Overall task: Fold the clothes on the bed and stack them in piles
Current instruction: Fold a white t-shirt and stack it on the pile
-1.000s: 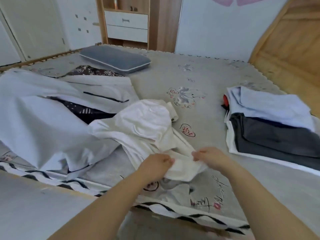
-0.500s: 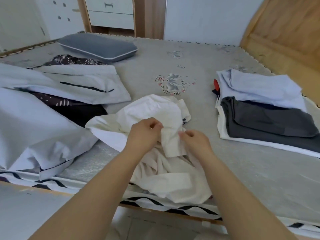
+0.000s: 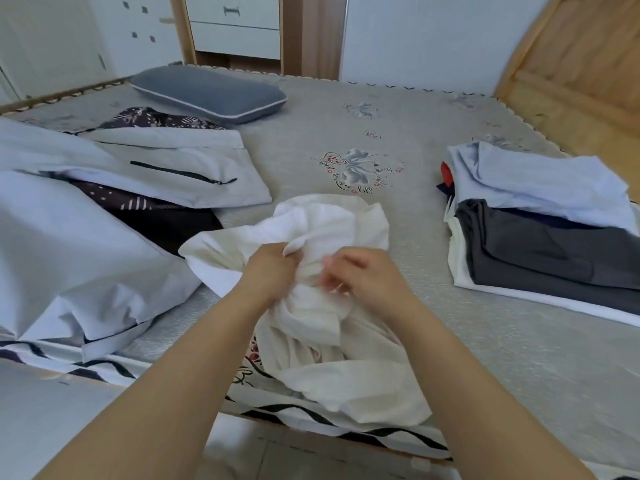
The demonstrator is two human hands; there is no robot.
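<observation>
Hands, left hand [image 3: 273, 268] and right hand [image 3: 367, 275], grip crumpled white garment [image 3: 332, 223] on grey bed [image 3: 485, 358].

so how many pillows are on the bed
1. The grey pillow lies at the far left of the bed, beyond the unfolded clothes. Another could be hidden under those clothes or out of frame.

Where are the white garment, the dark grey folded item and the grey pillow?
white garment [image 3: 332, 223], head view, bunched upper part
dark grey folded item [image 3: 554, 254], head view, top face
grey pillow [image 3: 207, 93], head view, middle
</observation>
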